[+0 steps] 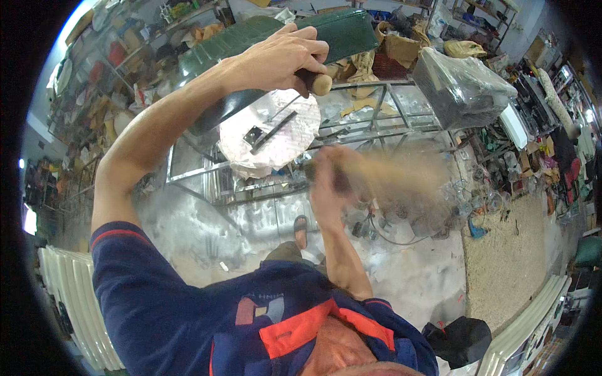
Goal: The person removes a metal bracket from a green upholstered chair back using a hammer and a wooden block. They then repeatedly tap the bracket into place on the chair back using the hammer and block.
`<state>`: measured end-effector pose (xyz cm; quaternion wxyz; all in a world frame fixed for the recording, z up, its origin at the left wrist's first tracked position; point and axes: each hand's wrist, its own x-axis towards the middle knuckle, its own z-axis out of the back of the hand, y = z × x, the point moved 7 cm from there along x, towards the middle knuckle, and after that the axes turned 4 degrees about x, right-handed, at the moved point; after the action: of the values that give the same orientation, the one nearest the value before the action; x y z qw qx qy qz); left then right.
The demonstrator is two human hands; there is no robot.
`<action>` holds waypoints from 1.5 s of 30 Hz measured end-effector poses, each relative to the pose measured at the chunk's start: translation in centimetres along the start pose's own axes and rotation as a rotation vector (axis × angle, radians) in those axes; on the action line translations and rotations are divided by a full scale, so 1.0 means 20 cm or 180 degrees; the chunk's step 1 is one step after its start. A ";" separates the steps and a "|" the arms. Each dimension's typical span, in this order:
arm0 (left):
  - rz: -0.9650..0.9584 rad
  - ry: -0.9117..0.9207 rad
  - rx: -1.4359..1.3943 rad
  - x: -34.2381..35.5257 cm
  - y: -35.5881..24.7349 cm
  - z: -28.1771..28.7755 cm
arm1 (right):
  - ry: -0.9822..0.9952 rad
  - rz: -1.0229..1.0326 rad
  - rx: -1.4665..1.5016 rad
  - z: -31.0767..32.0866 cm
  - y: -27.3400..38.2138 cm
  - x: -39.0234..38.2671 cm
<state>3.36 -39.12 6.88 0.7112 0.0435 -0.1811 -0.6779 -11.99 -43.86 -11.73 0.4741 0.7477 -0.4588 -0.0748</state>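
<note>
My left hand (282, 59) reaches up and is closed around a tool with a dark grip and a rounded wooden handle end (322, 85). It is held against a glossy dark green padded piece (345, 34); the tool's working end is hidden. Lower and to the right, my right hand (330, 182) is closed around a tan, mallet-like tool (401, 178), whose shape is smeared by motion. Below the green piece lies a round, white-covered disc (238, 135). A black strip (274, 131) and a small dark square part (253, 135) rest on it.
A metal frame (200, 170) stands under the disc. At the back right is a plastic-wrapped block (464, 88). Tangled cords and small items cover the floor beside a tan board (508, 250). A black bag (458, 341) sits low right; pale panels (78, 307) stand at left.
</note>
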 end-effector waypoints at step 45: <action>0.3264 -0.1954 -0.5823 -0.50 -0.38 -0.63 | 0.0812 -0.0137 -0.1039 0.24 -0.23 0.01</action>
<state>-0.10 -32.24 -9.12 0.5969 -0.7531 0.2250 -0.1610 -11.63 -46.36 -17.90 0.6415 0.6741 -0.3608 -0.0630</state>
